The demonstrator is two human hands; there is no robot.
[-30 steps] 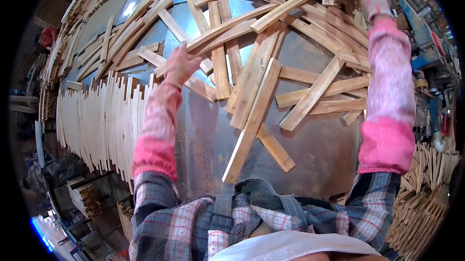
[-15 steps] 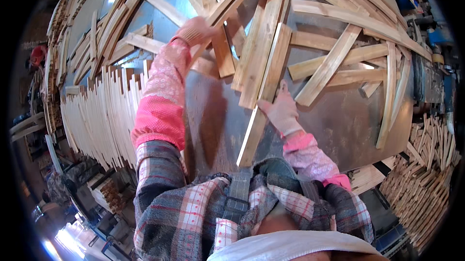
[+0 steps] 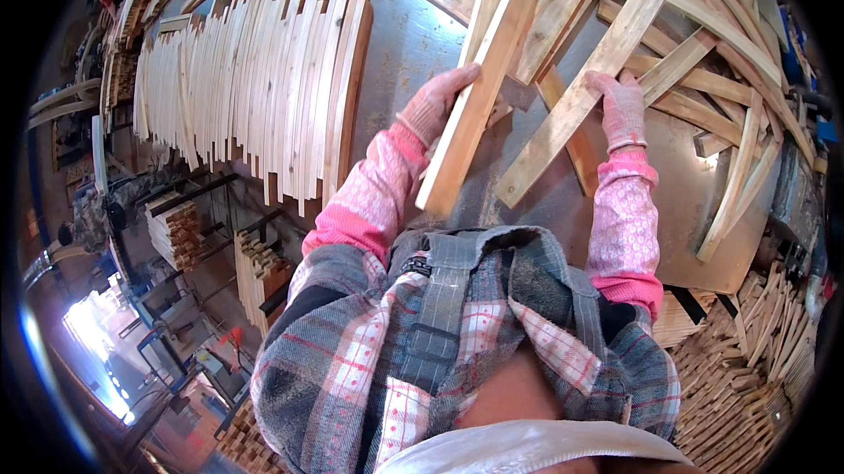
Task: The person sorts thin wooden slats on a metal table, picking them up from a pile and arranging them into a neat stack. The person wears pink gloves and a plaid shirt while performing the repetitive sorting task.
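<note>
My gloved left hand [image 3: 437,106] is closed on the left edge of a pale wooden plank [image 3: 486,87], which is tilted with its near end raised toward my body. To the right, my gloved right hand [image 3: 621,106] is closed on another plank [image 3: 576,103], with its fingers at the right edge. That plank slants from the upper right toward me, over other loose pieces. Both hands wear light knitted gloves below pink sleeve covers. The palms and part of the fingers are hidden.
A tight row of planks [image 3: 255,78] stands to the left on the metal table [image 3: 396,52]. Curved and straight pieces [image 3: 703,83] lie crossed at the far right. Beyond the table's near right edge is a large wood stack [image 3: 738,386].
My left hand has come nearer and now grips a plank. My right hand has moved from the middle plank to a slanting one at right. The view has shifted left.
</note>
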